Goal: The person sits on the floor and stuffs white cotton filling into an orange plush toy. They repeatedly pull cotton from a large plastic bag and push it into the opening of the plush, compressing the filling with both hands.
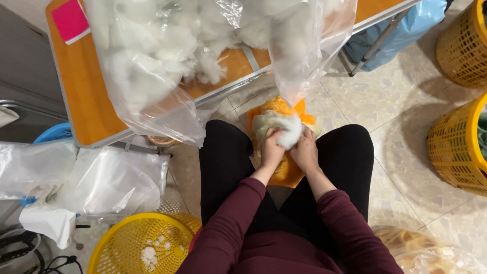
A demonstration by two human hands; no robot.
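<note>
Tiled floor underfoot; orange plush toy (284,170) wedged between knees for steadiness. Left hand (271,151) and right hand (306,152), grip closed, pinch white stuffing (290,133) at toy's opening; stuffing bag (203,56) overhangs table (81,101) within reach.

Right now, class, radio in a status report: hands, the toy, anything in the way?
Left hand and right hand pressing white stuffing into the orange toy between the knees. Clear bag of stuffing hangs just above.

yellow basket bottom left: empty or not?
Nearly empty: the yellow basket holds only a few white stuffing tufts on its bottom.
</note>
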